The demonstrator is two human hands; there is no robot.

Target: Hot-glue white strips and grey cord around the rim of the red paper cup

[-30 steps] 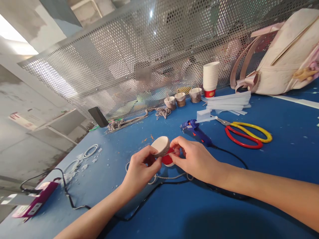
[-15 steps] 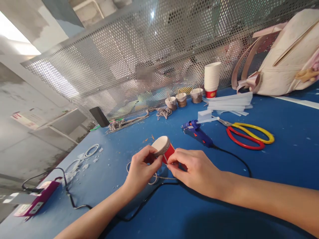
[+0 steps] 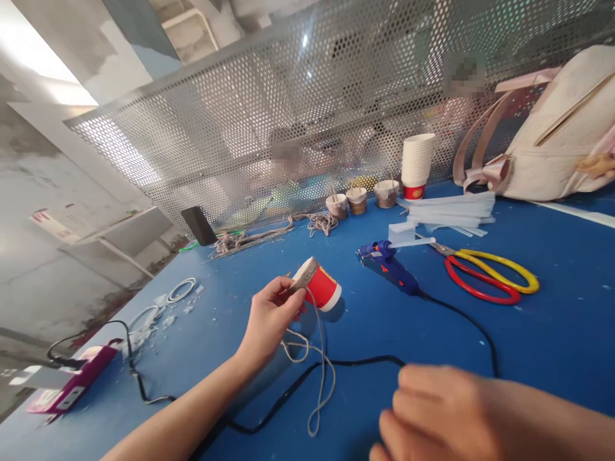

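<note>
My left hand is closed on a red and white paper cup, tilted on its side above the table. Grey-brown cord is wound around the cup's rim. From it a loose length of cord hangs and curls down over the blue table. My right hand is apart from the cup, low at the right. Motion blurs its curled fingers, and I cannot make out whether anything is in them. Nearest beyond it lies a blue glue gun with a clear glue stick in its back.
Scissors with red and yellow handles lie right of the glue gun, near a pile of glue sticks. Stacked paper cups, cord-wrapped cups and a backpack stand along the mesh screen. A black cable crosses the table toward a purple power strip.
My right hand has let go of the cup's side and moved down to the right. The cup has turned in my left hand, and the cord now hangs free from it.
</note>
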